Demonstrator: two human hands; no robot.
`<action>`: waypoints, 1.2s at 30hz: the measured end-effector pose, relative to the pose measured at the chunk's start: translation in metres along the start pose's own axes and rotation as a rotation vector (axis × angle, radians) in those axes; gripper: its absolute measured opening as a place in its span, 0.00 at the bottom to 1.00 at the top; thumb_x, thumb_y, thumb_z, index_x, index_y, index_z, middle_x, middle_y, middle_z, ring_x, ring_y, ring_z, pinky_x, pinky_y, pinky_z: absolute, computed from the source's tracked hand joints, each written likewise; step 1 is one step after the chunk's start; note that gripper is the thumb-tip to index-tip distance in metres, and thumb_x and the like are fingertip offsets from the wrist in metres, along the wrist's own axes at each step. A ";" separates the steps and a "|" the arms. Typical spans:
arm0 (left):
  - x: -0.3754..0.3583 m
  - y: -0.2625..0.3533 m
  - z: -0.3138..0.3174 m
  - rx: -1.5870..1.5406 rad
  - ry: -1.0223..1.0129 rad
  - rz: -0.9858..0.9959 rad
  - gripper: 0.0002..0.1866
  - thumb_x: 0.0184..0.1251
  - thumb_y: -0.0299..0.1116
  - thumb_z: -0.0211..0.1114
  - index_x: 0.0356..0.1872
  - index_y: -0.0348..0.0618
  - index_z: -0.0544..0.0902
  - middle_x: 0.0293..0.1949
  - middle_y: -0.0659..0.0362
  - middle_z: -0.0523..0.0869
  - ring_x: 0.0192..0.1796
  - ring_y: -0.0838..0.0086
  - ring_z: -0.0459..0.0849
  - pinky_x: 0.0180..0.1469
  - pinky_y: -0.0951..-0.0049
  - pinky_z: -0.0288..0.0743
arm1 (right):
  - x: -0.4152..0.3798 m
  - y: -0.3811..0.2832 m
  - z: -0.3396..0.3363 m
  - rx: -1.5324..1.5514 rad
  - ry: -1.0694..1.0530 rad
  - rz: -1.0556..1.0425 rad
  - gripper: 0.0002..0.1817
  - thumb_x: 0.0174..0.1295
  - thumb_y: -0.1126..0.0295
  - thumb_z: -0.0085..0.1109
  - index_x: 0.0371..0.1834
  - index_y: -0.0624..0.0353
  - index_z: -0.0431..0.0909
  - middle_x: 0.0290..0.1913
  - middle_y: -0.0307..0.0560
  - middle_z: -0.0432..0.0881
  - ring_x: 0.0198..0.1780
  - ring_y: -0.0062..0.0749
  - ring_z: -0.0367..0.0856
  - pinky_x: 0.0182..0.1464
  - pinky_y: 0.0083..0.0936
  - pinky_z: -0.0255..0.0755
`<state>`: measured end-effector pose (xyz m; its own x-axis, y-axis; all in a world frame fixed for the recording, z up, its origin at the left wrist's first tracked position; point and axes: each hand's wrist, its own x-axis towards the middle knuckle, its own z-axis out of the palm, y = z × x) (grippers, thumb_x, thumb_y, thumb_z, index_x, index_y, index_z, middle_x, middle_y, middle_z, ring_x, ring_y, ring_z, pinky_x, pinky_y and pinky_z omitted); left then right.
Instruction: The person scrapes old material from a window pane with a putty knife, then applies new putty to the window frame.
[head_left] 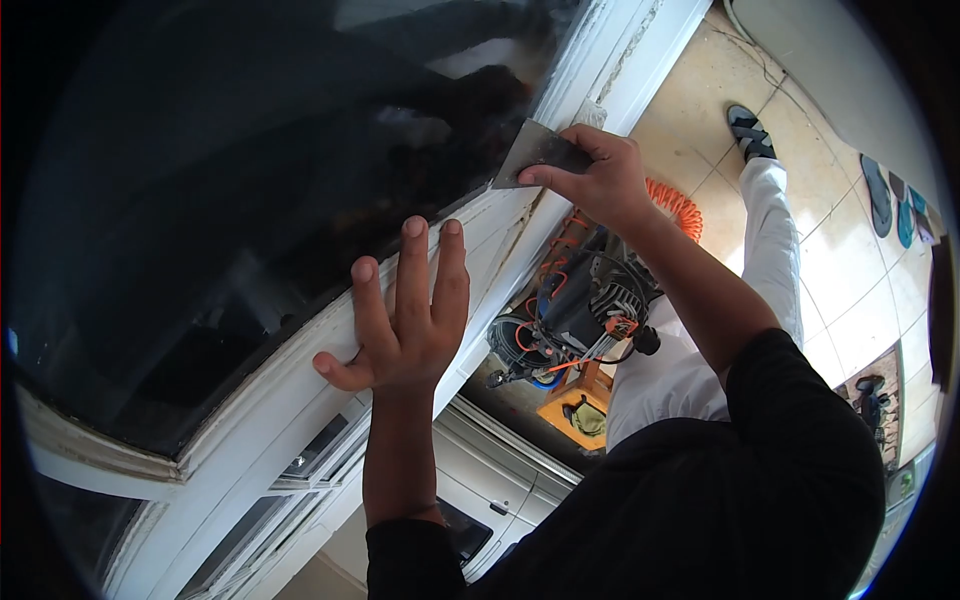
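My right hand (600, 180) grips a flat metal scraper blade (535, 150), its edge at the border between the dark glass pane (300, 180) and the white frame (480, 225). Fingers spread, my left hand (405, 315) rests against the frame and the lower edge of the glass, holding nothing. Old, rough filler shows along parts of the frame. The tip of the blade touches the corner where the glass meets the frame.
An orange coiled hose (675, 208) and a machine with cables (600, 300) stand below the frame, beside a wooden stool (572, 418). Sandals (877, 195) lie on the tiled floor (815, 190). A silver vehicle (470, 465) is at the bottom.
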<state>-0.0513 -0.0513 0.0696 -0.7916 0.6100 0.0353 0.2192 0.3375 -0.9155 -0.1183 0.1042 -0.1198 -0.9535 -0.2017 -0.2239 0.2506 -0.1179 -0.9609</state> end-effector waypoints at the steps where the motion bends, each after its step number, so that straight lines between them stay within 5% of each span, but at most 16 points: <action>1: 0.000 0.000 0.000 0.001 0.001 0.007 0.13 0.62 0.58 0.66 0.47 0.83 0.85 0.58 0.75 0.83 0.73 0.59 0.66 0.71 0.31 0.27 | 0.000 -0.003 0.000 -0.005 0.004 -0.011 0.24 0.42 0.53 0.84 0.32 0.61 0.85 0.26 0.42 0.86 0.27 0.21 0.82 0.34 0.21 0.77; 36: -0.001 0.002 0.000 -0.035 0.013 -0.034 0.13 0.62 0.55 0.68 0.47 0.81 0.85 0.58 0.76 0.83 0.73 0.61 0.67 0.71 0.31 0.29 | 0.000 -0.001 -0.003 -0.034 0.047 -0.063 0.25 0.43 0.53 0.84 0.33 0.63 0.84 0.26 0.45 0.86 0.27 0.23 0.85 0.34 0.21 0.79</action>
<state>-0.0497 -0.0516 0.0679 -0.7913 0.6072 0.0718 0.2121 0.3828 -0.8991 -0.1191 0.1070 -0.1196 -0.9741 -0.1492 -0.1698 0.1852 -0.0960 -0.9780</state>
